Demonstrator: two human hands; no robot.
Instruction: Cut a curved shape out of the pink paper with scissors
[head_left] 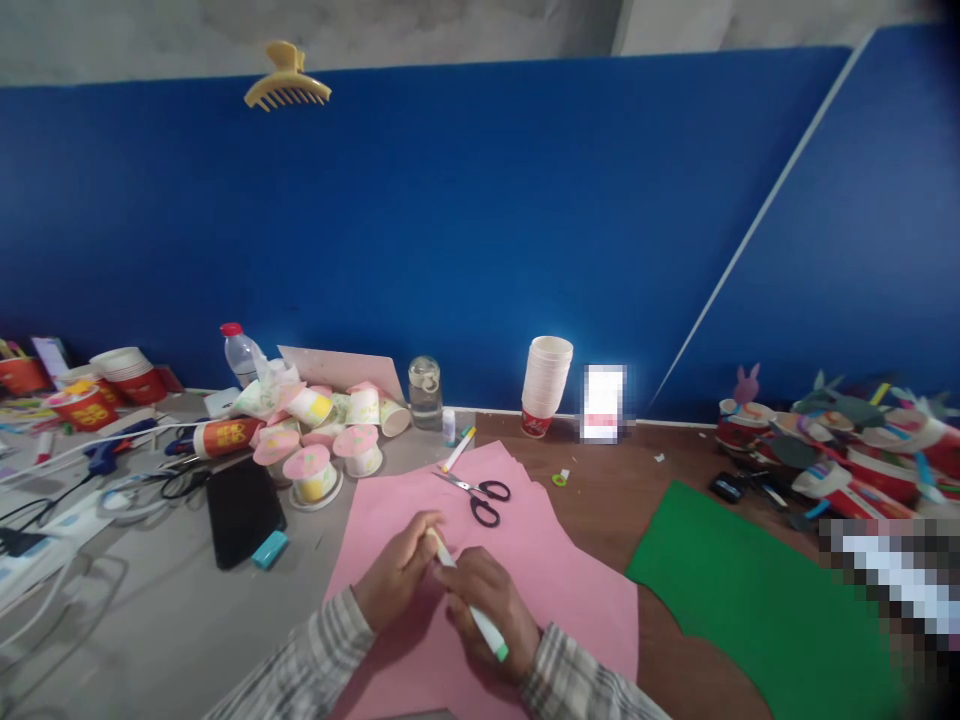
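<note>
Hands: the fingers of our left hand [401,565] pinched the yellowish end of a marker [486,630]; those of our right hand [491,590] were wrapped around its body.
Marker: we had it over the pink sheet [420,660], well short of the table's [600,520] back edge.
Progress: we saw no marks; the sheet's uneven right side looked already cut, the rest whole.
Obstacle: our scissors [472,488] lay on it, just beyond our hands.
Around: we had decorated cups [311,475] toward the table's left edge, a green sheet [750,590] toward its right.

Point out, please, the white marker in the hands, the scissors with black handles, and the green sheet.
White marker [486,628]: head view, barrel near the green end.
Scissors [470,488]: head view, where blades meet handles.
Green sheet [757,590]: head view, on its middle.
</note>
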